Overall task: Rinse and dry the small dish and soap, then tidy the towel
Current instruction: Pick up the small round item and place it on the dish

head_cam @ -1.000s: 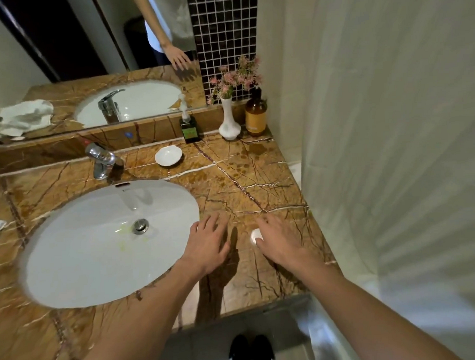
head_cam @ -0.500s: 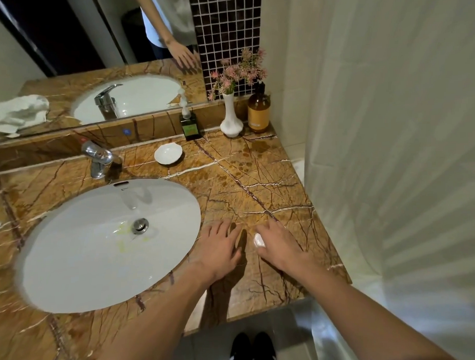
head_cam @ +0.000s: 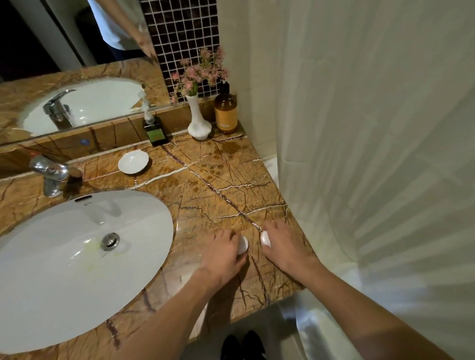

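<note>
A: Left hand (head_cam: 220, 257) lies knuckles-up on the worktop (head_cam: 217, 186) just right of the sink (head_cam: 72, 266), fingers curled over a small white piece (head_cam: 243, 245) that shows at their tips.

B: And the right hand (head_cam: 283, 248)?

A: Same pose, beside it, closed on another white piece (head_cam: 265, 238). These look like soap, though whether it is one bar in two parts or two bars I cannot tell.

B: Where is the small dish (head_cam: 133, 162)?

A: Beyond the sink's far right rim, near the tap (head_cam: 51, 173), empty and well apart from both hands. No towel shows on the worktop.

B: So how should the rinse go?

A: I'd judge the grip matters most. Wet soap slides, so pinch it from opposite sides and carry it low over the sink before opening the tap.

B: Arm pose?

A: Both forearms reach forward and converge, wrists low, palms down.
</note>
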`<state>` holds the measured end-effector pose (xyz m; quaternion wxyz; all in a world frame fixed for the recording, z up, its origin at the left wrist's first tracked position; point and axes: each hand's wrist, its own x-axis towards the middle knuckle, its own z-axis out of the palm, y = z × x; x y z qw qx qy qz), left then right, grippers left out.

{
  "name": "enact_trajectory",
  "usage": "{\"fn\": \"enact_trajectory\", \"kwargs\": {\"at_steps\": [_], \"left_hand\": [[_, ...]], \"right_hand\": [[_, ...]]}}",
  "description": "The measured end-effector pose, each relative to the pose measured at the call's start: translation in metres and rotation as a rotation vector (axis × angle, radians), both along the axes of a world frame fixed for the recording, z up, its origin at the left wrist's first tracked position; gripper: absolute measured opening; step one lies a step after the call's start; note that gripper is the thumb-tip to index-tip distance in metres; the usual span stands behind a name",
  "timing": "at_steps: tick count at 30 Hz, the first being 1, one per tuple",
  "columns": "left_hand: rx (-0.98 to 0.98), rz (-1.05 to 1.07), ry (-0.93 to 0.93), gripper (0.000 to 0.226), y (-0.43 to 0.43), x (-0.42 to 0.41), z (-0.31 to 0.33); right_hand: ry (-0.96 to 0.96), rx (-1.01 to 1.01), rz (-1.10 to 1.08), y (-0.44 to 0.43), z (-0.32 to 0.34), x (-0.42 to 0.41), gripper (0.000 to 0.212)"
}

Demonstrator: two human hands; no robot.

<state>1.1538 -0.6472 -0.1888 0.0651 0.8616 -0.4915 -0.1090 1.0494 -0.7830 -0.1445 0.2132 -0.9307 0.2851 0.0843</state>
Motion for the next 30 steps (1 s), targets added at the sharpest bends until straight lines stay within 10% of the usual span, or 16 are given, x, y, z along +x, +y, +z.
{"fn": "enact_trajectory", "kwargs": {"at_steps": [30], "left_hand": [[-0.064,0.219,0.074,0.047,0.03,0.059,0.038]], "right_hand": [[-0.066,0.03,0.182,0.026,0.006,0.071,0.05]]}}
